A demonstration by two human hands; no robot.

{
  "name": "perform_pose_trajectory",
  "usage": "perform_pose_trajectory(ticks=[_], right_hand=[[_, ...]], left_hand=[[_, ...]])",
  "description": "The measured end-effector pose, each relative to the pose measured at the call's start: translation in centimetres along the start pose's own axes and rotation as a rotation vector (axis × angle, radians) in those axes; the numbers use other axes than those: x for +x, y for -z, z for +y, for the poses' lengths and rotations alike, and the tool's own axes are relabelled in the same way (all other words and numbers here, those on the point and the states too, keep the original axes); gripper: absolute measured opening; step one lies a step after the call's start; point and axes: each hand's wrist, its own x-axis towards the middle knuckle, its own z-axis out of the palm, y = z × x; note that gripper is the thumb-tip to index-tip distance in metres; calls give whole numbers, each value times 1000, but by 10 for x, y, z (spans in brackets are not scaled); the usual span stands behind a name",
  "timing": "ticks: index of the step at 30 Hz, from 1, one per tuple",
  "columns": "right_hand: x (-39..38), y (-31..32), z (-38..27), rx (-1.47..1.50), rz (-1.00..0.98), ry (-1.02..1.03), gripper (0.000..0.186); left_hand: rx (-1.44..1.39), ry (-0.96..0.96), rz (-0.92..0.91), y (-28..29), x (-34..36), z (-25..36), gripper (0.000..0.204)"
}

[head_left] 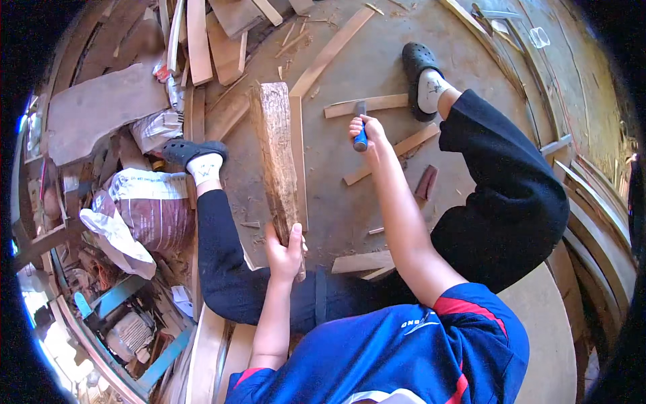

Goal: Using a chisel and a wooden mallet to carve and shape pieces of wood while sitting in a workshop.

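I'm watching the left hand [282, 254] gripping the narrow lower end of a long, rough-faced brown wooden club [276, 155], thumb lying along the wood, fingers mostly hidden behind. Club is standing near-vertical in the frame, left of centre, its wide end pointing to the top. Right hand [369, 129] is closing in a fist around a tool with a blue handle [361, 139] and a flat grey metal blade [361, 108], just above frame centre; blade is pointing up-frame. I'm seeing the blade overlapping a short, slightly curved tan wooden strip [390, 102]; can't tell if it's touching. A second straight tan strip [400, 151] is lying slantwise below and right of that fist, with a small reddish-brown wedge-shaped piece [426, 182] sitting beneath it. A long pale board [336, 50] is slanting across the upper middle. Black clogs [420, 67] are flanking the work, one upper right of centre, one left. A white-and-maroon sack [155, 209] is slumping at mid-left.
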Motion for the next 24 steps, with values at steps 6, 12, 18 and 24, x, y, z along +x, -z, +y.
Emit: perform_pose_trajectory(ticks=[6,12,18,24], right_hand=[[-3,9,-2,-34,40,10,33],[-7,3,1,-83,89,50,33],[-9,4,-2,-58,61,42,33],[-10,3,-3,-27,72,16,33]], left_hand=[[1,49,-5,2,6,-8,31],[16,70,-34,3,7,-10,31],[-27,70,-11,2,6,-11,30],[-3,108,-45,4,5,-12,32]])
